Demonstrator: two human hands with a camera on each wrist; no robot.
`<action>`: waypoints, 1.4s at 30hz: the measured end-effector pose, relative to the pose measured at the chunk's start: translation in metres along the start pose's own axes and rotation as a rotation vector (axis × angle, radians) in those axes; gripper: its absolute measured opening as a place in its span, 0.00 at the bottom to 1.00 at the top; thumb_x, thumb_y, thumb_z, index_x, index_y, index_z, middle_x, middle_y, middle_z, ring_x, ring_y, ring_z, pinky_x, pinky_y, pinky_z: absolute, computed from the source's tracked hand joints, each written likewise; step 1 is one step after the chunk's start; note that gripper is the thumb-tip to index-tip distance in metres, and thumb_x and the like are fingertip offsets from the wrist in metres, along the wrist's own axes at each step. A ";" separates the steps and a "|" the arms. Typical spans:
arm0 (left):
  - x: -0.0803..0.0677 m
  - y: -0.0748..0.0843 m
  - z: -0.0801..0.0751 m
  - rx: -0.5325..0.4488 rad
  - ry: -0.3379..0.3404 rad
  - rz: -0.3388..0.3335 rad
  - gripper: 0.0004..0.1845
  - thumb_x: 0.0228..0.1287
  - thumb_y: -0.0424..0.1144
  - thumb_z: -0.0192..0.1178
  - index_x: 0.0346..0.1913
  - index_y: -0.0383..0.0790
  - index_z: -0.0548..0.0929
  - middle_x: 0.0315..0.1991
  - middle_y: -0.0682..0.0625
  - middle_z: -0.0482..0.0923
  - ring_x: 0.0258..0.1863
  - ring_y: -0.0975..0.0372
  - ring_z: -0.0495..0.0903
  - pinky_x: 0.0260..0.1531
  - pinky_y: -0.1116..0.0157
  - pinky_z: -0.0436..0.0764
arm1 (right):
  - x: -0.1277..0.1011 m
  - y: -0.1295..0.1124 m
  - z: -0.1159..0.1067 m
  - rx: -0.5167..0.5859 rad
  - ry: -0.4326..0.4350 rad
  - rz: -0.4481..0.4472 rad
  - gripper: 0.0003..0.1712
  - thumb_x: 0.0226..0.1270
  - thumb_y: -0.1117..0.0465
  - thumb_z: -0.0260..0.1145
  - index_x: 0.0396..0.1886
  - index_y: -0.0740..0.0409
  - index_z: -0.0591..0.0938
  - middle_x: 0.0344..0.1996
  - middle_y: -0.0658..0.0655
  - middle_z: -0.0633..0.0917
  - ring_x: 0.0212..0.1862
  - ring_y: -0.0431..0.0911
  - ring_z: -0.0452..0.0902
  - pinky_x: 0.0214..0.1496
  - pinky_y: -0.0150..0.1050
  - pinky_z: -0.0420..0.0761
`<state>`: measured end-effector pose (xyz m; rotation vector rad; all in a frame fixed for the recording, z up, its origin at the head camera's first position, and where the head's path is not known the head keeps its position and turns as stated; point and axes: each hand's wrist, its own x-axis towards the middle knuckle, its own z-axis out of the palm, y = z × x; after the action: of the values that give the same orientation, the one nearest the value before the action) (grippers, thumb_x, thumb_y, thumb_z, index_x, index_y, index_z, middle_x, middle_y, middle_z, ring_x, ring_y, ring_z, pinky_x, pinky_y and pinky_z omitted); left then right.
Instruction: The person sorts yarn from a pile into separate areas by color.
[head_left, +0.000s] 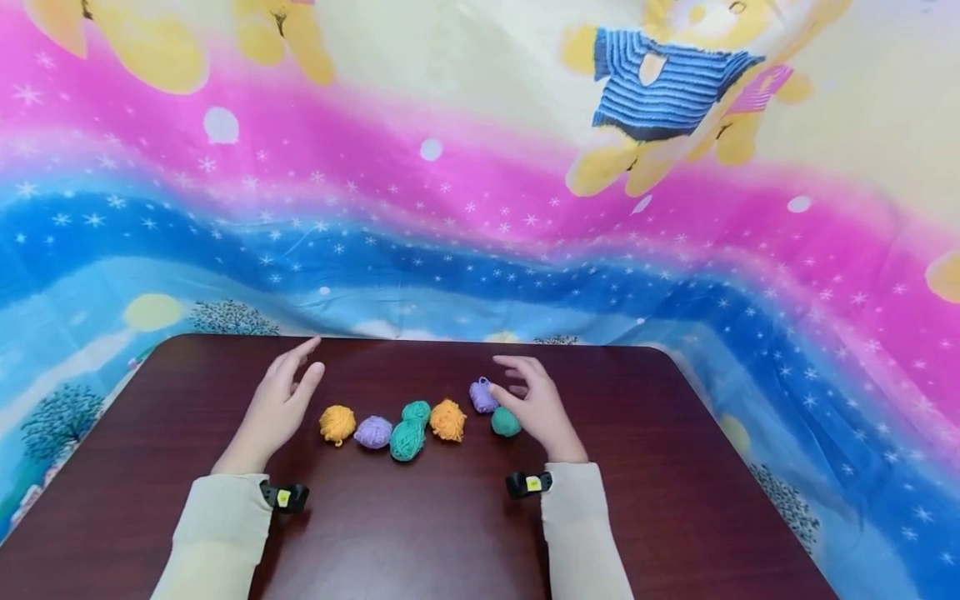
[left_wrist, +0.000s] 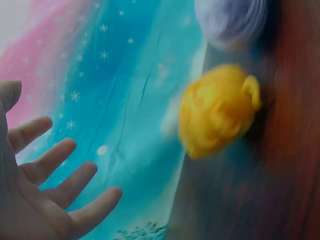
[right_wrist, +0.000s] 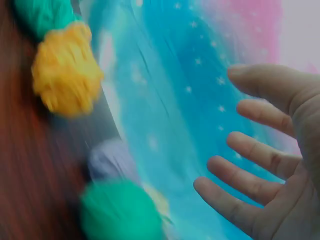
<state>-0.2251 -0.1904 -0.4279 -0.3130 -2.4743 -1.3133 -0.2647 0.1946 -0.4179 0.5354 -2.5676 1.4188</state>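
Several small yarn balls lie in an uneven row across the table. From the left come a yellow yarn ball, a purple one, two touching green yarn balls, and an orange-yellow yarn ball. Farther right sit a second purple yarn ball and a green yarn ball. My left hand hovers left of the yellow ball, fingers spread and holding nothing. Over the right end of the row, my right hand has its fingers apart and grips nothing; in the head view it partly covers the rightmost balls.
The dark red-brown table has rounded far corners. Behind and beside it hangs a printed cloth with bears and snowflakes. Each wrist wears a black strap-on camera; one is the left wrist camera.
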 end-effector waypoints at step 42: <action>-0.015 -0.033 0.009 -0.079 -0.419 -0.218 0.35 0.63 0.44 0.72 0.69 0.31 0.72 0.63 0.33 0.74 0.58 0.42 0.77 0.54 0.47 0.80 | -0.019 -0.001 0.077 -0.096 -0.231 0.176 0.38 0.68 0.61 0.71 0.75 0.62 0.67 0.68 0.64 0.73 0.58 0.55 0.77 0.55 0.49 0.82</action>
<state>-0.2238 -0.2019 -0.4637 -0.3790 -2.8731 -1.5711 -0.2440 0.1341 -0.4646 0.4953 -2.9139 1.3462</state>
